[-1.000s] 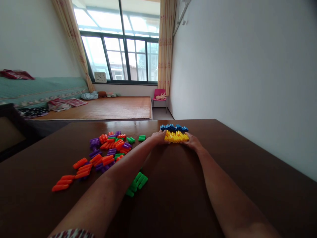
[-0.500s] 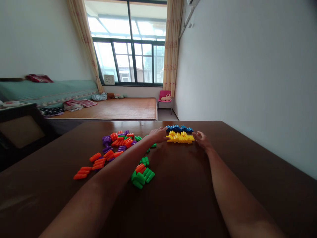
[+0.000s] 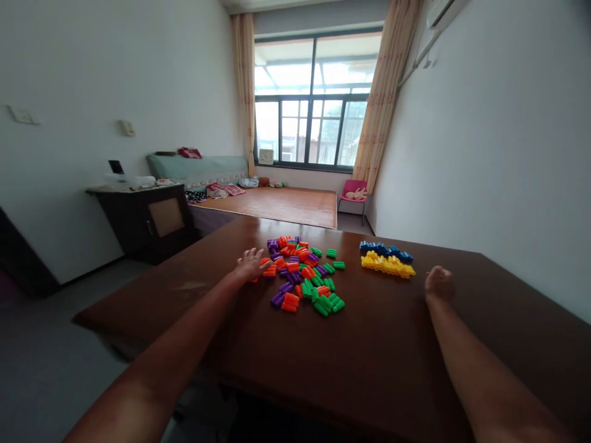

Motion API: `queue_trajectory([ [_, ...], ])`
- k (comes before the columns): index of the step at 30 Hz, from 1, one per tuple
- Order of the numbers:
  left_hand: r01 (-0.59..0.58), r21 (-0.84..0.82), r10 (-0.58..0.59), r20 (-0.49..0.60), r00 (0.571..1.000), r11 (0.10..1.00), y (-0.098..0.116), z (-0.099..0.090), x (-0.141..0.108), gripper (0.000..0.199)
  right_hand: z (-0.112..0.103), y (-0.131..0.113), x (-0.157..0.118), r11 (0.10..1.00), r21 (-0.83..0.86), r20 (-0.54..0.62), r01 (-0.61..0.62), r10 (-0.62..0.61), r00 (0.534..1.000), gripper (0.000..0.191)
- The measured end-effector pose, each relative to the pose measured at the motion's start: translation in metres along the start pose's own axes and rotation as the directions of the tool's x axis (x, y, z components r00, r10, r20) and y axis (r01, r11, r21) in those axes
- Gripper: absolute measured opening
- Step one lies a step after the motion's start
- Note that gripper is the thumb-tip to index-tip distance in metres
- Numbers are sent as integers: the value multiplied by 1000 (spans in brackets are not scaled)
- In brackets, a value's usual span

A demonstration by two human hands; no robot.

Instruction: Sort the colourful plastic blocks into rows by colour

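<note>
My left hand, fingers spread, lies at the left side of a loose pile of plastic blocks, its fingertips at some orange blocks. Mixed into that pile are purple blocks and green blocks, each shaped like tubes joined side by side. To the right, a row of yellow blocks lies in front of a row of blue blocks. My right hand rests on the table to the right of the yellow row, apart from it, curled into a fist with no block showing.
The brown table has its left edge and far right corner in view. Beyond it stand a bed, a dark cabinet at the left and a pink chair near the window. A white wall runs along the right.
The view has swung left. My left hand has left the yellow and blue rows for the pile's left side. My right hand has moved away from the yellow row and curled up.
</note>
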State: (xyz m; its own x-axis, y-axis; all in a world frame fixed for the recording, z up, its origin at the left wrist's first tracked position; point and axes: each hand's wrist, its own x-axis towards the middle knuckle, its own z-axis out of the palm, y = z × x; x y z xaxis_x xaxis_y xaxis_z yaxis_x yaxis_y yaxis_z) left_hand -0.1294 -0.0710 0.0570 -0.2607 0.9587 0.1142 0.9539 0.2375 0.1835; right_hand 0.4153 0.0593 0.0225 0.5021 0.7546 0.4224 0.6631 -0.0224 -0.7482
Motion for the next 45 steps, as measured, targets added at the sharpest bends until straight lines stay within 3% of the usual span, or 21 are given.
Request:
queue_trajectory([
  [2, 17, -34, -14, 96, 995, 999, -2, 8, -2, 75, 8, -38, -33, 999, -7, 5, 33, -33, 999, 50],
  [4, -51, -75, 63, 160, 985, 996, 8, 12, -2, 76, 21, -80, -73, 966, 93, 175, 242, -255, 951, 45],
  [5, -69, -89, 84, 172, 981, 994, 15, 14, -1, 77, 28, -102, -94, 925, 160, 292, 345, -379, 878, 42],
  [6, -86, -105, 105, 185, 977, 991, 22, 15, 0, 79, 35, -122, -113, 870, 245, 400, 428, -493, 773, 40],
  [8, -134, -139, 159, 193, 968, 981, 33, 16, 2, 80, 48, -157, -144, 787, 335, 497, 518, -614, 613, 37],
  [9, -167, -158, 196, 188, 962, 973, 36, 17, 3, 79, 55, -172, -155, 764, 349, 524, 543, -640, 562, 37],
  [13, -294, -251, 314, 42, 949, 922, 32, 27, 7, 64, 80, -212, -173, 745, 307, 567, 592, -643, 515, 36],
  [16, -335, -368, 308, -132, 942, 867, 21, 39, 10, 47, 98, -224, -177, 684, 368, 587, 630, -696, 413, 36],
  [18, -339, -448, 283, -189, 940, 827, 15, 45, 14, 41, 107, -227, -179, 656, 414, 595, 631, -720, 358, 34],
  [20, -337, -495, 269, -205, 941, 801, 13, 48, 17, 39, 113, -225, -182, 663, 418, 597, 621, -716, 363, 31],
  [24, -358, -500, 293, -206, 934, 789, 14, 50, 20, 34, 110, -216, -181, 711, 368, 585, 599, -678, 445, 29],
  [28, -371, -503, 307, -209, 929, 780, 13, 49, 21, 35, 82, -192, -156, 764, 310, 542, 566, -631, 554, 29],
  [33, -389, -504, 325, -213, 921, 771, 8, 53, 26, 42, 35, -122, -109, 845, 26, 431, 534, -491, 757, 21],
  [35, -397, -498, 335, -214, 918, 771, 6, 53, 27, 43, 26, -92, -98, 840, -80, 473, 537, -442, 762, 20],
  [38, -390, -499, 332, -206, 921, 773, 5, 50, 27, 46, 27, -63, -92, 845, -20, 547, 535, -438, 713, 30],
  [41, -361, -526, 308, -189, 932, 770, 4, 45, 25, 50, 34, -52, -88, 866, 104, 528, 490, -465, 711, 37],
  [45, -291, -565, 233, -173, 957, 772, 4, 41, 25, 53, 41, -46, -78, 925, 111, 568, 364, -360, 741, 38],
])
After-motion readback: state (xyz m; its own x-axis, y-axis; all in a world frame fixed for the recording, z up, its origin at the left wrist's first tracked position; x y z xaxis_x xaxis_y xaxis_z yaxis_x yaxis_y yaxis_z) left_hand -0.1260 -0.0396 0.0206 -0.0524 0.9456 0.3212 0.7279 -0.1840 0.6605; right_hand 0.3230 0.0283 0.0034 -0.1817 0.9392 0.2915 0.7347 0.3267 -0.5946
